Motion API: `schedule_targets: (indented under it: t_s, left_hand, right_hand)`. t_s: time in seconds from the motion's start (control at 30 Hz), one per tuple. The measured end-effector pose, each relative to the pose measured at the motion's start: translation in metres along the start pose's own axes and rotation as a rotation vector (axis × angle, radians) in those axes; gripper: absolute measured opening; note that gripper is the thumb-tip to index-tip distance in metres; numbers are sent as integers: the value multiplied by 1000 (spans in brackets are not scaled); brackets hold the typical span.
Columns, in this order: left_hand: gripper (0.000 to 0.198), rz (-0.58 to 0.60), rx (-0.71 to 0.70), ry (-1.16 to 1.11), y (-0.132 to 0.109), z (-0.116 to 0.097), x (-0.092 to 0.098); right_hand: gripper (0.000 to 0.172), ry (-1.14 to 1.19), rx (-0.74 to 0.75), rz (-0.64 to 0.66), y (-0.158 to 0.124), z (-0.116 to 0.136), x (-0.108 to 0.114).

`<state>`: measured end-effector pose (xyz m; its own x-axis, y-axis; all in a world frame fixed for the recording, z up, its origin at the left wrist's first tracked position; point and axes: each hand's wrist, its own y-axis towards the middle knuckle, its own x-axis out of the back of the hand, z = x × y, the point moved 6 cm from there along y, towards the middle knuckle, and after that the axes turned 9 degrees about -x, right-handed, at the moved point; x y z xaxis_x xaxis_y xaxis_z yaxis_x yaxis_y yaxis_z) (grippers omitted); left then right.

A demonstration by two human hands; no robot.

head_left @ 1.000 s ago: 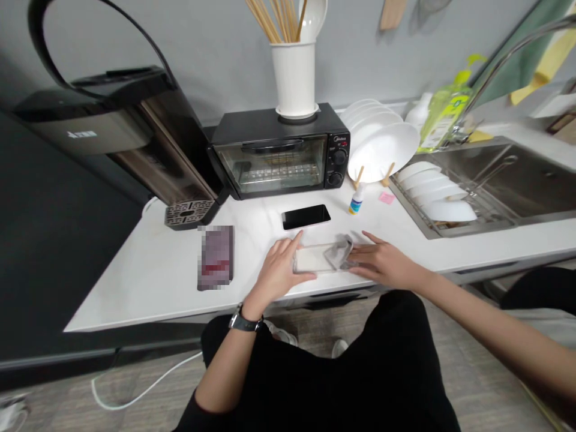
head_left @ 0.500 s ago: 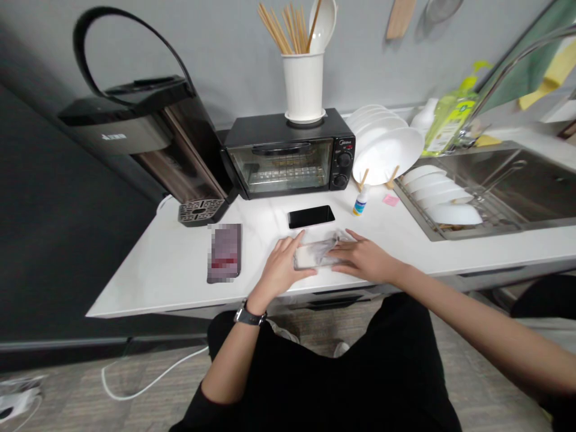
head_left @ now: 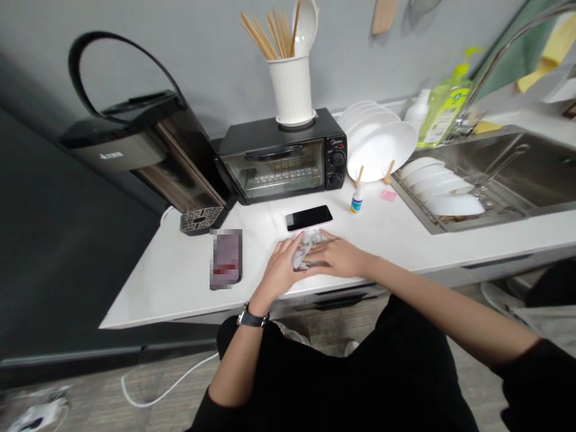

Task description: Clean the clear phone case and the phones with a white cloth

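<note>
My left hand (head_left: pixel 279 268) grips the left end of a clear phone case (head_left: pixel 297 261) lying on the white counter (head_left: pixel 405 235); the case is mostly hidden. My right hand (head_left: pixel 341 258) lies over a crumpled grey cloth (head_left: pixel 310 241) and presses it onto the case. Both hands meet near the counter's front edge. A black phone (head_left: pixel 308 217) lies screen up just behind them, apart from both hands.
Behind stand a black toaster oven (head_left: pixel 281 157) with a white utensil holder (head_left: pixel 291 90) on top, a black water dispenser (head_left: pixel 148 150), stacked white plates (head_left: pixel 382 150) and a sink (head_left: pixel 517 174). A small dropper bottle (head_left: pixel 356 201), a pink note (head_left: pixel 388 195) and a blurred dark object (head_left: pixel 225 259) lie on the counter.
My right hand slid the cloth leftward along the case toward my left hand, so most of the case is now covered. The view shifted slightly.
</note>
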<state>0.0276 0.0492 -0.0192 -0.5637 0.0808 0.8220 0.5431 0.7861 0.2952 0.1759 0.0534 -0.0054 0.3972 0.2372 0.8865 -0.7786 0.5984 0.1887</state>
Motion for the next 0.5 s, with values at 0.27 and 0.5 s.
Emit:
schedule_targets:
  t_s: [0.27, 0.5]
  left_hand:
    - [107, -13, 48, 21, 5, 1, -3]
    - [102, -23, 10, 8, 5, -4, -2]
  right_hand:
    - [40, -94, -213, -62, -78, -35, 31]
    - [42, -4, -53, 28, -43, 4, 9]
